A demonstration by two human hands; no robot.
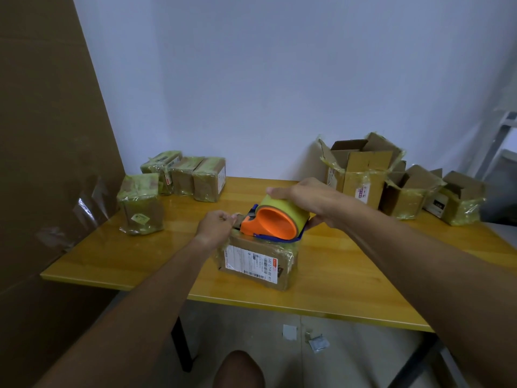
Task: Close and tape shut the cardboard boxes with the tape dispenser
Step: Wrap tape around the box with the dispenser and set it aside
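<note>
On the yellow wooden table (349,278), near the front edge and between the person's two forearms, lies the cardboard box (256,261) now being sealed; its flaps look closed, old tape clings to its corners, and a white shipping label (253,261) faces the camera. Its long axis runs roughly left to right, slightly slanted away on the left. Behind it on the left stand four taped boxes (179,175), well apart from the work; on the right, against the wall, three open boxes (397,180) with raised flaps wait, so by my judgement the job is about half done.

The tape dispenser (272,224), orange with a yellow-green roll and a blue frame, rests on the top of the box at its right part. The right hand (305,197) grips it from above, fingers curled over the roll. The cutting end points left, toward the left hand (216,226), which sits at the box's upper left edge with fingers curled and pinching what appears to be the free tape end (237,217) against the cardboard.

So the anchor is at the left and the roll just to its right: the strip, I judge, must be drawn rightward along the box's long axis, the right hand pulling away while the left holds the end down.
</note>
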